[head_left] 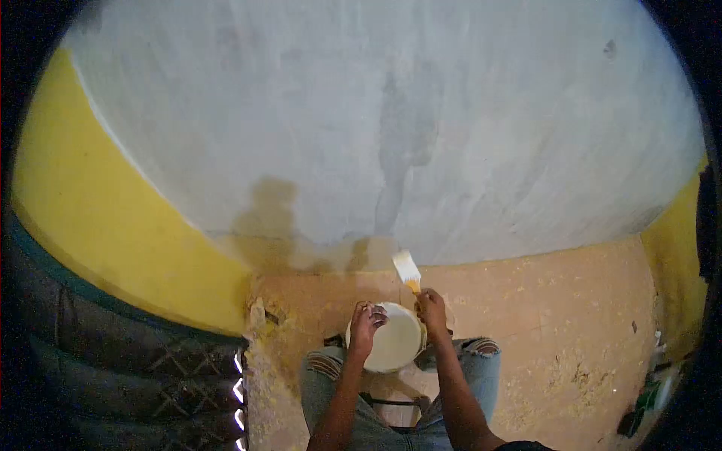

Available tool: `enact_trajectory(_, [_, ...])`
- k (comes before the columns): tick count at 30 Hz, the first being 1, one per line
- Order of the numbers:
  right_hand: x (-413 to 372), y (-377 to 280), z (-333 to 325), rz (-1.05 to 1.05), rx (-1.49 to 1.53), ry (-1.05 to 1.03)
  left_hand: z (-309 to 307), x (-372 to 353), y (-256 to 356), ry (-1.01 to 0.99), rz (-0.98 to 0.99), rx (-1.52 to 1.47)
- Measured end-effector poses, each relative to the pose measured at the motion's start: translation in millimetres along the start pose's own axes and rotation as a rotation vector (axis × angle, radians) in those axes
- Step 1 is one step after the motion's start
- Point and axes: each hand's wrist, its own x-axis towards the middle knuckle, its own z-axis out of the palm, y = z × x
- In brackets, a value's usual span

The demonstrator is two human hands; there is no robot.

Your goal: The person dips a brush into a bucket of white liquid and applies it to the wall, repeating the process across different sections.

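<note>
A paintbrush [407,269] with a yellow-orange handle and whitish bristles points up toward the wall, its handle gripped in my right hand [431,310]. Between my knees stands a round white bucket [395,344] of pale, cream-coloured liquid. Over the bucket's upper left rim is my left hand [367,319], its fingers loosely bent and slightly apart, with nothing visible in them. The brush head is just beyond the bucket, close to the foot of the grey-white wall [323,128] in this view.
Yellow wall sections [113,203] flank the pale wall on both sides. A dark patterned panel [150,368] lies at lower left. The tan floor [541,323] has scattered pale flakes. Dark and green items [647,406] sit at the far right.
</note>
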Motion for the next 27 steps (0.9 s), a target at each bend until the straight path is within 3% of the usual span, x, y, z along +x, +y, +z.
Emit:
enact_trajectory(5, [18,140,-13,0.303,-0.006,0.018,-63,33,-53,0.298,-0.107,0.071])
enact_trajectory(7, [36,216,-21,0.142,-0.205,-0.073,-81,45,-67,0.450,-0.100,0.113])
enact_trajectory(11, [19,200,-7,-0.154,-0.455,0.169,-151,80,-103,0.547,-0.172,0.224])
enact_trajectory(14, [22,221,6,-0.008,-0.258,0.287,-158,91,-103,0.593,-0.206,0.417])
enact_trajectory(15, [24,247,8,0.026,-0.255,0.302,-179,95,-116,0.596,-0.238,0.436])
enact_trajectory(17, [34,290,19,0.027,0.191,0.338,-230,108,-145,0.571,-0.254,0.814])
enact_trajectory(18, [34,282,26,0.041,0.257,0.383,-276,109,-167,0.423,-0.197,1.158])
enact_trajectory(22, [53,323,41,0.129,0.097,0.431,-268,104,-172,0.489,-0.295,1.347])
enact_trajectory(24, [61,336,50,0.303,0.011,0.423,-293,96,-191,0.208,-0.135,1.507])
enact_trajectory(25, [64,342,53,0.314,0.012,0.425,-297,94,-199,0.205,-0.146,1.512])
enact_trajectory(27, [68,354,60,0.140,-0.114,0.300,-273,91,-198,0.206,-0.310,1.567])
